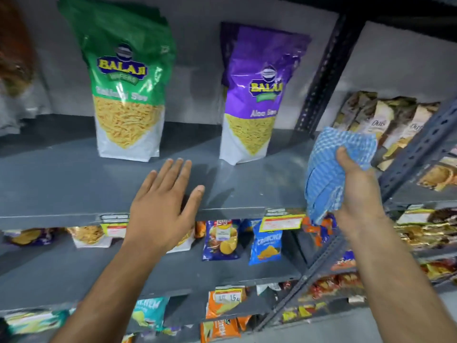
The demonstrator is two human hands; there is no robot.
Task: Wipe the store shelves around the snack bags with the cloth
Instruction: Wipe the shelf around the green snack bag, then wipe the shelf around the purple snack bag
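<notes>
A grey metal shelf (pixel 61 179) runs across the view at chest height. On it stand a green snack bag (pixel 126 95) at the left and a purple snack bag (pixel 257 100) to its right, both upright near the back wall. My left hand (pixel 163 206) lies flat and open over the shelf's front edge, in front of the gap between the two bags. My right hand (pixel 358 191) grips a bunched blue checked cloth (pixel 331 167) at the shelf's right end, just right of the purple bag.
A dark slotted upright post (pixel 326 70) stands behind the cloth. Oats packets (pixel 385 127) fill the neighbouring rack on the right. Lower shelves hold small chip bags (pixel 220 240), with yellow price tags (pixel 282 222) on the shelf edges.
</notes>
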